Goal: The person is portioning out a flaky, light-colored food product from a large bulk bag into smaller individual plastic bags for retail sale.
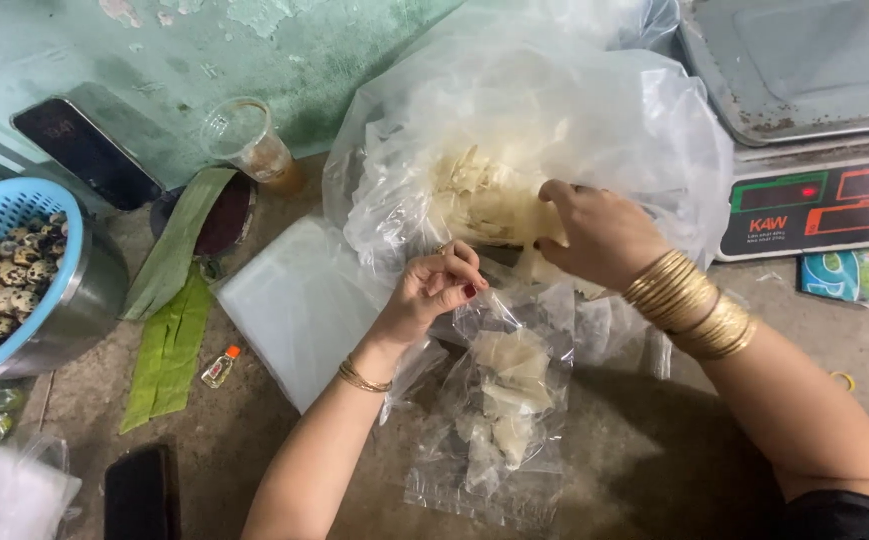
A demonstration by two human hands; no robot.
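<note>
A large plastic bag (pixel 555 120) sits at the far middle of the floor, with thin pale pieces (pixel 480 200) inside it. The right hand (pixel 600 235) lies against its near side, the left hand (pixel 435 290) just left of that. Near them, between the forearms, lies a small clear bag (pixel 500 420) with a few pieces in it. A stack of flat plastic bags (pixel 295 310) lies left of the left hand. Further left are folded leaves (pixel 170 340), with a small bottle (pixel 220 368) on the floor beside them. A basket of speckled eggs (pixel 10 270) sits in a metal bowl (pixel 90 305) at the left edge. A plastic cup (pixel 250 145) stands far left of the large bag. A weighing scale (pixel 815 200) stands at the far right.
</note>
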